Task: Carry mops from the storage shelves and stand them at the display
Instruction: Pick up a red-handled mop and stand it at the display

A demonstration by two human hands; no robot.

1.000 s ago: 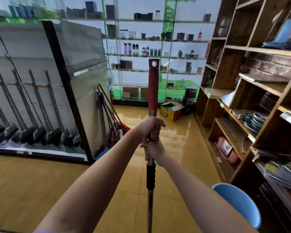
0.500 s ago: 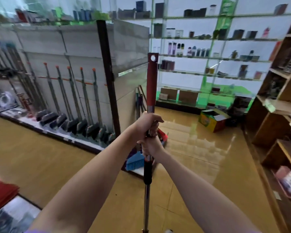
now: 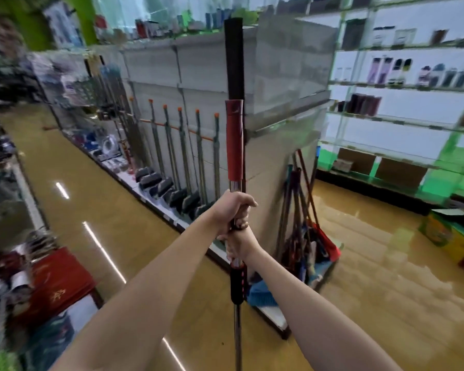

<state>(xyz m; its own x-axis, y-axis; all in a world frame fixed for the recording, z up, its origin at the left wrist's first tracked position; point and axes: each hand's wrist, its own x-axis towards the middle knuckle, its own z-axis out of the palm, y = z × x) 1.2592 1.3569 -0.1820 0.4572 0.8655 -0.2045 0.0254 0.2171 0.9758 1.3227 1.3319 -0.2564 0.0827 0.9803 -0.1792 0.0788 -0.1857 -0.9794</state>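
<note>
while both bare arms reach forward, the left hand [image 3: 235, 207] is clenched around a mop's upright silver metal pole with a red grip sleeve at its top [image 3: 235, 145], and the right hand [image 3: 237, 243] grasps the same pole just beneath it, the two hands touching. the pole stands nearly vertical in the middle of the view, with a black and red collar [image 3: 237, 283] just below the right hand; its lower end runs out of view.

beyond the hands, a grey display rack [image 3: 198, 84] holds a row of grey-handled mops with orange caps and dark heads [image 3: 182, 156], leaning side by side on its low ledge. at the rack's end, a bundle of brooms and mops with red and blue heads [image 3: 308, 231] stands on the shiny yellow-brown floor [image 3: 386, 263]. a green and yellow cardboard box [image 3: 450, 234] sits open at far right.

compared with half a second earlier, the view has swung left, showing more of the aisle, and the grip is unchanged.
</note>
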